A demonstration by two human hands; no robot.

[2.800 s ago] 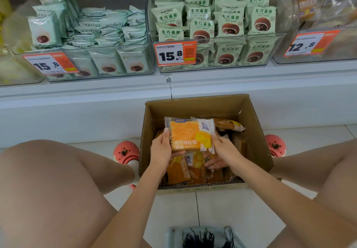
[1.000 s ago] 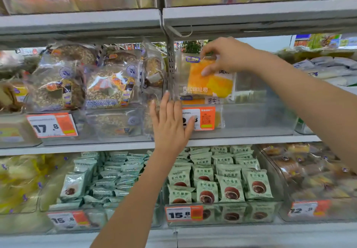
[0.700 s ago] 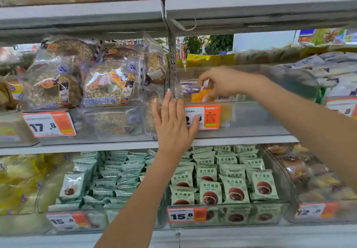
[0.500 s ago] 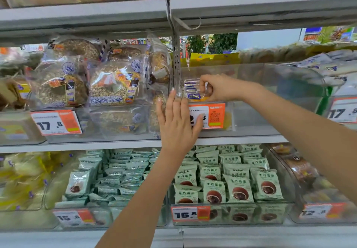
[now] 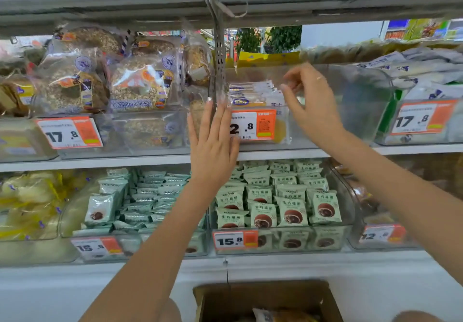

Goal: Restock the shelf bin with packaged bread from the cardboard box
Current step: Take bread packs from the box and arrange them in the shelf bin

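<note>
- Bread packs (image 5: 253,94) lie flat in a small pile at the left end of the clear bin (image 5: 350,111) on the middle shelf (image 5: 325,151). The rest of the bin to the right looks bare.
- At the far left of that shelf, seed bread bags (image 5: 100,83) stand in another bin, with a 17.8 tag (image 5: 69,132) on its front.
- The left hand (image 5: 213,143) is flat, fingers straight and pointing up. It rests on the front left corner of the clear bin, next to the metal post (image 5: 219,53). It holds nothing.
- An orange and white price tag (image 5: 253,126) sits on the bin front, just right of the left hand. The thumb touches its edge.
- The right hand (image 5: 309,106) is up at the bin's top edge, just right of the bread packs. Its fingers are loose and a bit bent, and it holds nothing. A ring shows on one finger.
- At the right end of the shelf sit white bags (image 5: 426,76) behind a second 17.8 tag (image 5: 423,118).
- On the shelf below, green snack packs (image 5: 283,203) fill two bins, with a 15.8 tag (image 5: 234,240).
- The box (image 5: 263,296) sits on the floor at the bottom edge, open, with one pack (image 5: 278,316) showing inside.
</note>
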